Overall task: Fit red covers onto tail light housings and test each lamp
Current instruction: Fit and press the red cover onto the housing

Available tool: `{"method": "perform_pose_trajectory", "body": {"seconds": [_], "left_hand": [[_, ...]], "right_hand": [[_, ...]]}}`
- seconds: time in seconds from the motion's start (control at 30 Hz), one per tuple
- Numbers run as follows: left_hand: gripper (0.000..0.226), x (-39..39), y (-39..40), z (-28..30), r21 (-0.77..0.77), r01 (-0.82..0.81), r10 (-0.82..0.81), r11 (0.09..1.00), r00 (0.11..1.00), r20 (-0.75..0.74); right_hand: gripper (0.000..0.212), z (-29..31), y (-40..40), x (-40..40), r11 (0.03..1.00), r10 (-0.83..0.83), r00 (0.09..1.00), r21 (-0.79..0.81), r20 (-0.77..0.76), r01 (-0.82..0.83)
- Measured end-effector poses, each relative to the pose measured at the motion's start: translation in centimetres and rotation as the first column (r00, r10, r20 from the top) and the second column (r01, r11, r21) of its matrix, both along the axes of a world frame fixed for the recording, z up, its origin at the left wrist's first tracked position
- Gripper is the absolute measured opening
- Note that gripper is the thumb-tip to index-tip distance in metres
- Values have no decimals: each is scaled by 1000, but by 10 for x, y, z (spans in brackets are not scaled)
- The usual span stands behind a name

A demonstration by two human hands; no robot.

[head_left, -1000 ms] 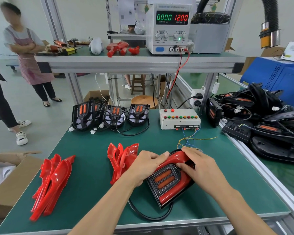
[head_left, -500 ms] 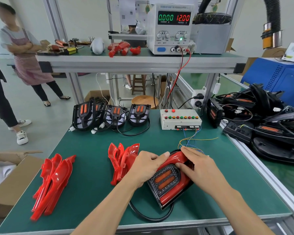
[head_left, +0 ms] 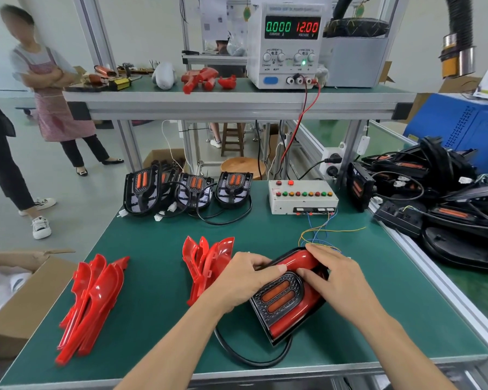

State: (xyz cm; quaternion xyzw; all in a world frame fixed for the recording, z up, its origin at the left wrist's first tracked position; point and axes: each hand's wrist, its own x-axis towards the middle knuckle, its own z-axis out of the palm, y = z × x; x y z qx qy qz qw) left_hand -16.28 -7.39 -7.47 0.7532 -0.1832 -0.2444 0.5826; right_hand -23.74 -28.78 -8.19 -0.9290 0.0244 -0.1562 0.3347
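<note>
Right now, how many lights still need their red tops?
One lamp already wears its red cover; the left hand and right hand press it on. The supply reads zero current, so no lamp is being tested. At least three bare housings and two stacks of covers wait.

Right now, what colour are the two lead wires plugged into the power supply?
One red and one black lead, seen in the head view.
</note>
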Motion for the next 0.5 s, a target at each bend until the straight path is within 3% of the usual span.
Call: {"method": "perform_pose_trajectory", "body": {"seconds": [0.1, 0.3, 0.5], "left_hand": [[26, 0, 1, 3, -11, 2, -2, 1000, 1000, -10], [29, 2, 9, 6, -31, 151, -153, 988, 984, -95], [36, 2, 17, 7, -150, 192, -216, 970, 963, -161]], "right_hand": [[55, 0, -1, 1, 999, 2, 1000, 37, 5, -3], [50, -4, -3, -2, 998, -12, 1000, 60, 22, 11], [51, -9, -4, -4, 998, -40, 998, 40, 57, 38]]}}
